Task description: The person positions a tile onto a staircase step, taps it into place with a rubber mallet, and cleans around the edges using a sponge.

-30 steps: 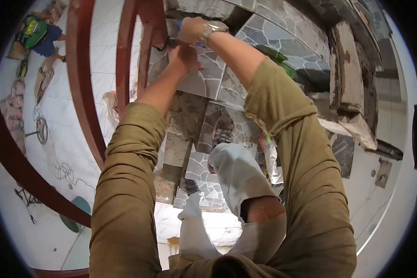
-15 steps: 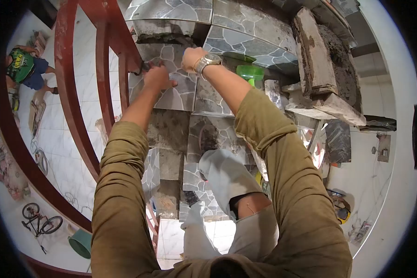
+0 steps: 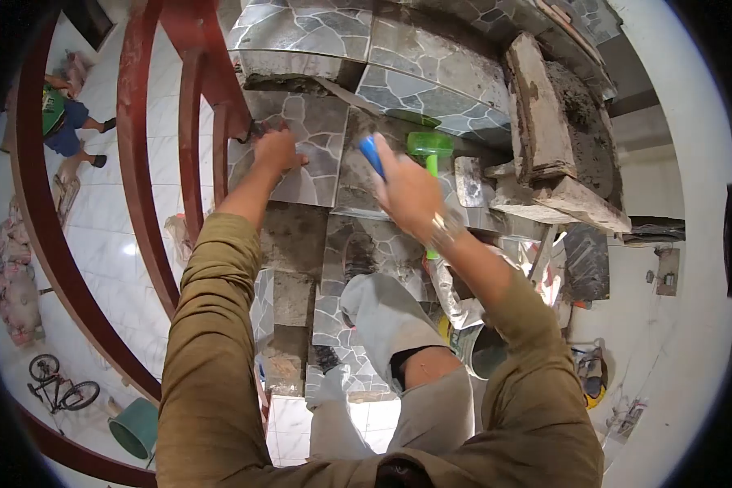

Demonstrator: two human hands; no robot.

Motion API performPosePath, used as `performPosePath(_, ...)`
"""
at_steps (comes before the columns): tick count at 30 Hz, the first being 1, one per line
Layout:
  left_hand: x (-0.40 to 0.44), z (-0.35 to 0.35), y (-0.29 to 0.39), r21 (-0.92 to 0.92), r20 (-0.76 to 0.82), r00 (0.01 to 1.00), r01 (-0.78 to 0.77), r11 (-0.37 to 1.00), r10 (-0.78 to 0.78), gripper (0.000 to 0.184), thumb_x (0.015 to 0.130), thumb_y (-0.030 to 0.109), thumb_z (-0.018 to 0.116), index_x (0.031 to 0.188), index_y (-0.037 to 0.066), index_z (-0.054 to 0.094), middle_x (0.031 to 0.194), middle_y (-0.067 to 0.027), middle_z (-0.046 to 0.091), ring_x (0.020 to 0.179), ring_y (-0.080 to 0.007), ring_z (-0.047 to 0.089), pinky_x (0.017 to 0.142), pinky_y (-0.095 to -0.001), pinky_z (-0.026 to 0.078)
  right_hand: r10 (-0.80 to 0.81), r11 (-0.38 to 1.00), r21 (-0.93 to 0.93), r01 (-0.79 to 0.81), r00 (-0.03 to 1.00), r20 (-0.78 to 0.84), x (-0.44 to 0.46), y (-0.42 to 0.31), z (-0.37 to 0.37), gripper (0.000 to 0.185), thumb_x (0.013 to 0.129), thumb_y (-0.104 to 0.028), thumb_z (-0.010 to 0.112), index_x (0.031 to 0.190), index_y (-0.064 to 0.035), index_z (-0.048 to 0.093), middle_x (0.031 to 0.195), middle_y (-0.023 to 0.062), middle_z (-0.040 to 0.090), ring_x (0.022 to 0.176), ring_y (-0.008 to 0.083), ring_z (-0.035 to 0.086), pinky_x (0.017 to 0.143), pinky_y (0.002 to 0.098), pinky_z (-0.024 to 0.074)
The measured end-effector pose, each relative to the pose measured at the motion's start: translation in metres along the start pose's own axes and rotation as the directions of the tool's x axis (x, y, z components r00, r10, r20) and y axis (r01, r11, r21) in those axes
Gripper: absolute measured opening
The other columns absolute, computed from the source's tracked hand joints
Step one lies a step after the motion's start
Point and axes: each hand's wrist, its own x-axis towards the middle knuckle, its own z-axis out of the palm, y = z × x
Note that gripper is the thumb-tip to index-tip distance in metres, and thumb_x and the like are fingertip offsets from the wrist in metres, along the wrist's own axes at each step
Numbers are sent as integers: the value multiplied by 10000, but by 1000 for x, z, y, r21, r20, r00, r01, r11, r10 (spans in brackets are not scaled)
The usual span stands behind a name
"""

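Observation:
My left hand (image 3: 276, 151) lies on a grey stone-pattern stair tile (image 3: 315, 130), close to the foot of the red railing. Its thumb is stretched out to the side, and the fingertips are partly hidden. My right hand (image 3: 411, 191), blurred by motion, is wrapped round the blue handle (image 3: 371, 154) of a tool whose working end I cannot make out. Just beyond that hand, a bright green tool (image 3: 429, 145) with a block-like head and a straight handle lies on the step. A gap with rough mortar (image 3: 285, 84) shows beneath the tread above my left hand.
Red railing bars (image 3: 134, 163) curve along my left, above a white tiled floor. A wooden trough (image 3: 537, 114) with wet mortar sits at right. Down at left are a person (image 3: 65, 122), a bicycle (image 3: 61, 382) and a green bucket (image 3: 136, 427). Another bucket (image 3: 478, 351) stands beside my knee.
My right hand has drawn back toward me and to the right from the upper step, and the blue handle now shows in it. My left hand stays at nearly the same place.

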Motion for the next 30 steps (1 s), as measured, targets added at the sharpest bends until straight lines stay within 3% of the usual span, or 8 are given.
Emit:
performPosePath(4,20,35,-10,-100,-179,979,-117,988,98,613,683,511,801,1040,27,686,1017,-185,711,1007,-334,682,837,-465,544,202,932,335,-135,963,-176,-106,39,-96,636,921,-289,595,1481,-68,389,984,273,658,832,408,669,763,468,511)
performPosePath(8,23,16,2,-4,-21,999,-28,1000,28,1026,720,544,791,1453,-13,339,1232,-329,586,1112,-426,628,919,-479,522,441,895,109,-432,828,-346,-156,129,-203,540,939,-304,619,1421,-97,493,923,167,691,746,255,672,662,364,526)
performPosePath(16,27,22,-8,-24,72,995,-69,997,71,977,736,545,777,1442,9,365,1308,-306,555,1144,-417,615,935,-476,516,684,665,216,-715,699,210,-123,262,-263,506,959,-379,577,1357,-67,562,727,29,587,536,87,563,426,258,470)
performPosePath(18,23,19,-9,-44,87,990,-110,993,114,903,753,570,749,1363,-18,437,1223,-317,591,1146,-413,608,938,-478,508,568,708,252,-660,744,352,-123,278,-268,517,971,-392,554,1354,-46,560,802,85,646,633,148,630,543,302,530)
performPosePath(22,15,12,-2,8,70,997,-12,1000,12,1046,769,607,721,1474,-26,277,1366,-371,448,1197,-463,560,985,-500,474,134,862,-455,-225,965,-224,-148,290,-226,416,983,-277,541,1270,17,605,1017,187,692,898,251,665,833,364,512)
performPosePath(25,17,21,0,60,6,1000,-5,998,4,1124,768,626,714,1530,1,175,1479,-381,296,1224,-484,535,1000,-529,461,55,972,-135,-191,748,-661,-140,157,-186,328,952,-193,589,1199,16,640,1018,179,698,874,216,669,804,334,516)
performPosePath(27,22,28,-3,41,-17,1000,-3,999,4,1129,767,636,711,1542,26,161,1513,-384,223,1233,-487,527,999,-544,458,324,930,311,-196,836,-443,-134,107,-119,286,915,-159,639,1150,2,660,967,163,704,827,197,668,779,321,517)
performPosePath(30,16,21,-2,72,-8,999,-44,996,45,1088,781,655,683,1556,87,173,1500,-368,278,1211,-484,547,990,-544,466,166,971,195,-139,977,-131,-90,123,21,326,898,-231,651,1118,3,592,985,195,635,857,352,629,797,438,504)
